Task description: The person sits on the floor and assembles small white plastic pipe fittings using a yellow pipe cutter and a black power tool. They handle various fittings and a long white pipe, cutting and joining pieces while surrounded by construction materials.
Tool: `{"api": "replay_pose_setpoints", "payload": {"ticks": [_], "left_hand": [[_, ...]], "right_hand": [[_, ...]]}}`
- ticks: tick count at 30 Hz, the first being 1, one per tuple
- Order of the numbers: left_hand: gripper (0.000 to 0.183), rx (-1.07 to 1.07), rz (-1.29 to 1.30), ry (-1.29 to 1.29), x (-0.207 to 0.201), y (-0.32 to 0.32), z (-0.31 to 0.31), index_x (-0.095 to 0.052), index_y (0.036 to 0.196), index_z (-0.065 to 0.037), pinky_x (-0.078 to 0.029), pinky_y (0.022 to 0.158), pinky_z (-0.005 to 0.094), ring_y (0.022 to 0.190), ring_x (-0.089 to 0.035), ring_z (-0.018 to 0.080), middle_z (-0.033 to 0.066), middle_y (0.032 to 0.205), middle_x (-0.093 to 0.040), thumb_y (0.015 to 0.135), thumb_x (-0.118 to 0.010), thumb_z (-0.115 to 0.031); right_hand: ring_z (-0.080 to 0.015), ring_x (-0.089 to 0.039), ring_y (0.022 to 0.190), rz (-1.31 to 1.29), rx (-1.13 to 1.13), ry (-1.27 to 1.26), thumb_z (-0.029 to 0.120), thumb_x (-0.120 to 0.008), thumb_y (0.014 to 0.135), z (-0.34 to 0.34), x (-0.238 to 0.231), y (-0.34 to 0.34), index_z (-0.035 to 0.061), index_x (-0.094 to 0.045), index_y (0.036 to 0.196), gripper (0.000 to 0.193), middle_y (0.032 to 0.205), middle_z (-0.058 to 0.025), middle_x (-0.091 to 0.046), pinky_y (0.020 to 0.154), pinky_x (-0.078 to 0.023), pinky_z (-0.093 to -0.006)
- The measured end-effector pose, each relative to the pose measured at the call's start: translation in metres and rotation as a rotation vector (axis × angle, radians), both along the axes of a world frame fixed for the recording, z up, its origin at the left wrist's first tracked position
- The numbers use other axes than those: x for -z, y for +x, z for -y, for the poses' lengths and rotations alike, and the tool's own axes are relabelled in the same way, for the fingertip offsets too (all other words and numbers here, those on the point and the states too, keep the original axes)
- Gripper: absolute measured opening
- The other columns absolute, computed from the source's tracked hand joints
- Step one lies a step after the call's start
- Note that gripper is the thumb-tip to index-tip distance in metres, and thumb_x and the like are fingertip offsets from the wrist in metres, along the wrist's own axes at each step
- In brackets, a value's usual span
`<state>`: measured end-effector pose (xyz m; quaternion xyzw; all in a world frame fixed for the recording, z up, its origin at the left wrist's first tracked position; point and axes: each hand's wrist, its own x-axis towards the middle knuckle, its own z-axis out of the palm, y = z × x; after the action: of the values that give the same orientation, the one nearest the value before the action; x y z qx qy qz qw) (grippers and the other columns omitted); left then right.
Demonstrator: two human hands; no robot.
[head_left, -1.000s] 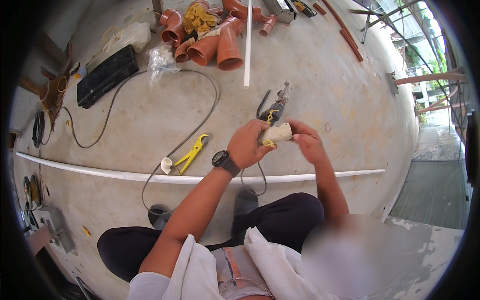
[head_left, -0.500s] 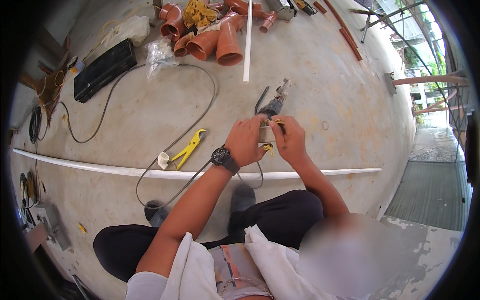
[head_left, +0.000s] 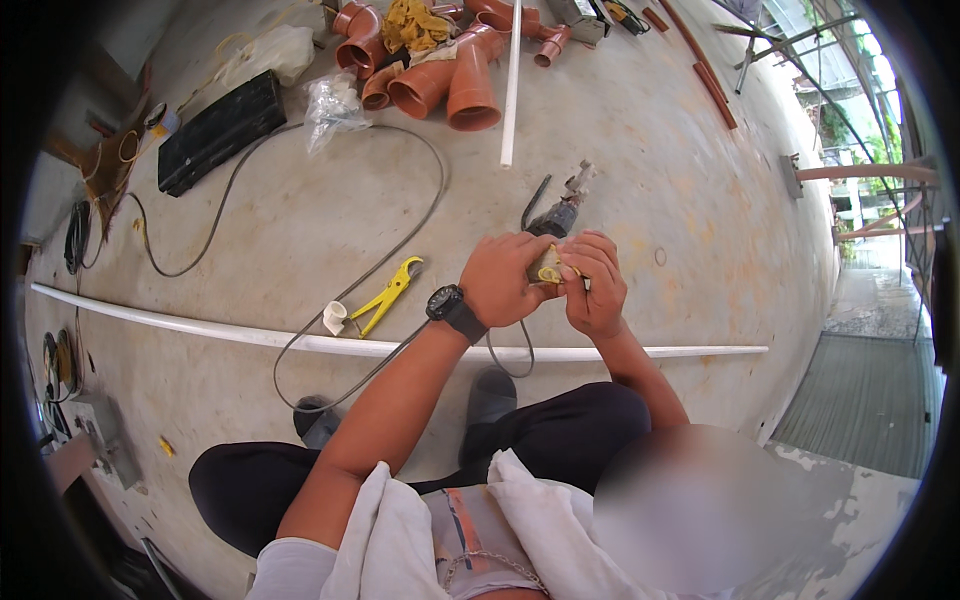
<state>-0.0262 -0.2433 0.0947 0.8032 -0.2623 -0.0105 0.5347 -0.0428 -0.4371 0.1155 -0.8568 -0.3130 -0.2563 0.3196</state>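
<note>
My left hand (head_left: 502, 280), with a black watch on the wrist, and my right hand (head_left: 594, 282) meet over the concrete floor and both pinch a small yellow and white piece (head_left: 549, 268), mostly hidden by my fingers. A power drill (head_left: 558, 212) lies on the floor just beyond my hands, its grey cable (head_left: 400, 250) looping to the left. Below my wrists a long white pipe (head_left: 300, 342) runs across the floor. Yellow pipe cutters (head_left: 388, 294) and a small white fitting (head_left: 334, 317) lie left of my left hand.
Orange pipe fittings (head_left: 450, 85) and a second white pipe (head_left: 510, 80) lie at the top. A black case (head_left: 220, 130) and a clear bag (head_left: 330, 100) sit at the upper left. My crossed legs in dark trousers (head_left: 400, 470) fill the bottom. A drop edge and grating (head_left: 860, 400) are on the right.
My hands have come closer together and lower, over the small yellow and white piece. The right hand's fingers have closed onto it.
</note>
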Motion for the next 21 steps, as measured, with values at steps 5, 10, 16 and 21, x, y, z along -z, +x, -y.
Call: {"api": "replay_pose_setpoints", "payload": {"ticks": [5,10,16,21], "left_hand": [[0.054,0.038,-0.124,-0.049,0.001,0.006,-0.006,-0.066,0.12,-0.007,-0.052,0.08,0.0451,0.096,-0.066,0.0381,0.0151,0.102,-0.07,0.074,-0.084,-0.028],[0.049,-0.071,0.051,0.129,0.016,0.0,0.001,-0.067,0.119,-0.009,-0.052,0.078,0.0447,0.093,-0.066,0.0346,0.0116,0.1,-0.069,0.073,-0.079,-0.019],[0.046,-0.183,0.11,0.204,0.029,-0.007,0.015,-0.068,0.116,-0.01,-0.053,0.076,0.0437,0.091,-0.066,0.0309,0.0084,0.098,-0.068,0.071,-0.075,-0.014],[0.046,-0.241,0.118,0.196,0.037,-0.015,0.025,-0.068,0.115,-0.01,-0.053,0.077,0.0429,0.091,-0.066,0.0303,0.0081,0.096,-0.069,0.07,-0.077,-0.013]], "right_hand": [[-0.0307,-0.065,0.102,-0.089,-0.093,-0.162,0.005,-0.074,0.083,-0.003,-0.03,0.0,0.0037,-0.068,0.097,0.015,0.102,-0.0094,-0.07,0.098,-0.048,-0.0497],[-0.0329,-0.063,0.092,-0.364,-0.01,-0.377,0.009,-0.076,0.081,-0.014,-0.044,-0.003,0.0035,-0.065,0.089,0.014,0.09,-0.0108,-0.066,0.085,-0.049,-0.0475],[-0.0384,-0.063,0.083,-0.493,0.09,-0.286,0.014,-0.074,0.084,-0.019,-0.028,-0.006,0.0036,-0.063,0.088,0.015,0.086,-0.0148,-0.064,0.071,-0.051,-0.0478],[-0.0389,-0.064,0.077,-0.669,0.148,-0.368,0.012,-0.071,0.089,-0.011,-0.021,0.006,0.0028,-0.066,0.092,0.011,0.082,-0.0145,-0.066,0.069,-0.052,-0.0458]]}}
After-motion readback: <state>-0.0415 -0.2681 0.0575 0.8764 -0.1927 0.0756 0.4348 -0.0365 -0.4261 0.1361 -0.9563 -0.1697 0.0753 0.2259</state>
